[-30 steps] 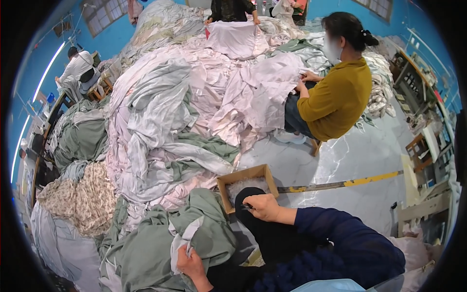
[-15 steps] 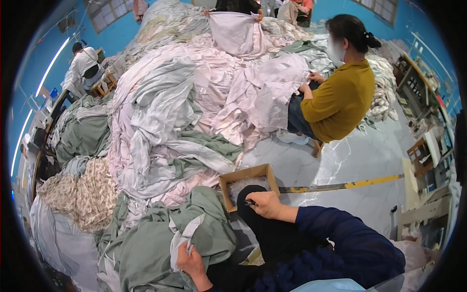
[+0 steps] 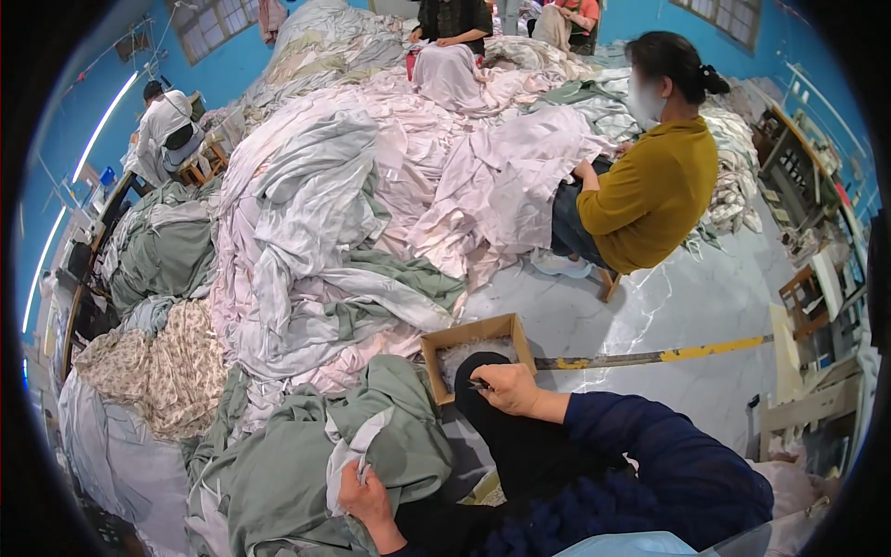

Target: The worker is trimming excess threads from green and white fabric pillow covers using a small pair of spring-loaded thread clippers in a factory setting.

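Note:
My left hand (image 3: 368, 501) is closed on a white strip of cloth (image 3: 357, 438), pinched between thumb and fingers. That strip lies on a large green cloth (image 3: 297, 459) spread over my lap and to the left. My right hand (image 3: 509, 388) rests at my black-trousered knee (image 3: 483, 371). Its fingers are wrapped round a small dark pointed tool (image 3: 477, 383), which looks like thread snips; most of it is hidden in the palm. Just beyond that knee stands an open cardboard box (image 3: 516, 336) with pale wispy scraps (image 3: 473, 350) inside.
A big heap of pink, white and green cloth (image 3: 316, 204) fills the middle. A seated person in a mustard top (image 3: 654, 190) handles pink cloth at right. Others sit at the back and far left. Patterned cloth (image 3: 158, 367) lies left; wooden furniture (image 3: 807, 399) stands right.
At the back, a person has lowered a held-up pink cloth onto the lap. The person in mustard has shifted their hands slightly. My own hands stay where they were.

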A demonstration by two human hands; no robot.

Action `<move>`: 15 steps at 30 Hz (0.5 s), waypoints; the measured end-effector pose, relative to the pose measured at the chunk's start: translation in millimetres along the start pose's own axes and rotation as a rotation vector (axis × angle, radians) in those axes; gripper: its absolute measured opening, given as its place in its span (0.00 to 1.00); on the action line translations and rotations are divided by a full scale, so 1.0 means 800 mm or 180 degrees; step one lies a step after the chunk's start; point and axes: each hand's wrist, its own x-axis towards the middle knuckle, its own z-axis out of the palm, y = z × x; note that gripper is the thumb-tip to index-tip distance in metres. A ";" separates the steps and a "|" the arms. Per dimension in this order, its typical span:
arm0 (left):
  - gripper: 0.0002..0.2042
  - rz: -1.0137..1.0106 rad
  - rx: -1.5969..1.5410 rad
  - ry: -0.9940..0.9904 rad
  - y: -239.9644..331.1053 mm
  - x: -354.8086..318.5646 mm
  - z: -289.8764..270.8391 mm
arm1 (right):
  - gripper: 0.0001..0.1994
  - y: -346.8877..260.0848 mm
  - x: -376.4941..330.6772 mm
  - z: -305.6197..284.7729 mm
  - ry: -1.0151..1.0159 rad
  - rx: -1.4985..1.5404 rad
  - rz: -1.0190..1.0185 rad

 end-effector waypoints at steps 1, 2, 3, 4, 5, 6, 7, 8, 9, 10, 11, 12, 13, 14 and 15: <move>0.08 -0.0001 0.0000 0.0001 0.001 0.000 0.000 | 0.14 0.000 0.000 0.000 -0.0001 0.0000 -0.0001; 0.08 0.0049 0.0028 0.0013 0.004 0.001 -0.001 | 0.14 0.000 0.000 -0.001 -0.0025 -0.0006 0.0014; 0.08 0.0098 0.0056 0.0024 0.005 0.001 -0.002 | 0.14 0.000 0.000 -0.001 -0.0049 -0.0011 0.0030; 0.08 0.0100 0.0057 0.0027 0.005 0.001 -0.002 | 0.14 0.000 0.000 -0.001 -0.0048 -0.0010 0.0028; 0.09 0.0085 0.0070 0.0011 0.004 0.001 -0.002 | 0.14 0.000 0.000 -0.001 -0.0042 -0.0026 0.0009; 0.09 0.0071 0.0084 -0.0006 0.003 0.000 -0.002 | 0.14 0.000 -0.001 0.000 -0.0037 -0.0041 -0.0010; 0.09 0.0071 0.0085 -0.0006 0.003 0.000 -0.003 | 0.14 -0.001 0.000 0.000 -0.0037 -0.0040 -0.0010; 0.09 0.0081 0.0105 -0.0015 0.005 0.000 -0.004 | 0.14 -0.002 0.000 -0.001 -0.0035 -0.0027 -0.0007; 0.09 0.0092 0.0126 -0.0025 0.005 0.000 -0.005 | 0.14 -0.003 0.000 -0.001 -0.0033 -0.0014 -0.0004; 0.09 0.0092 0.0127 -0.0023 0.004 0.000 -0.005 | 0.14 -0.003 0.000 -0.001 -0.0033 -0.0012 -0.0005; 0.09 0.0101 0.0109 -0.0022 0.002 0.000 -0.005 | 0.14 -0.003 0.000 0.000 -0.0019 -0.0010 -0.0023; 0.09 0.0112 0.0090 -0.0023 0.001 -0.001 -0.005 | 0.14 -0.003 0.000 0.001 -0.0005 -0.0007 -0.0039; 0.09 0.0116 0.0090 -0.0034 0.003 0.000 -0.005 | 0.14 -0.002 -0.001 0.000 -0.0002 -0.0008 -0.0028; 0.09 0.0099 0.0075 -0.0065 0.006 0.001 -0.006 | 0.14 0.000 -0.001 0.000 -0.0041 -0.0017 -0.0012; 0.09 0.0085 0.0060 -0.0102 0.009 0.001 -0.005 | 0.13 0.002 -0.002 -0.001 -0.0079 -0.0027 0.0009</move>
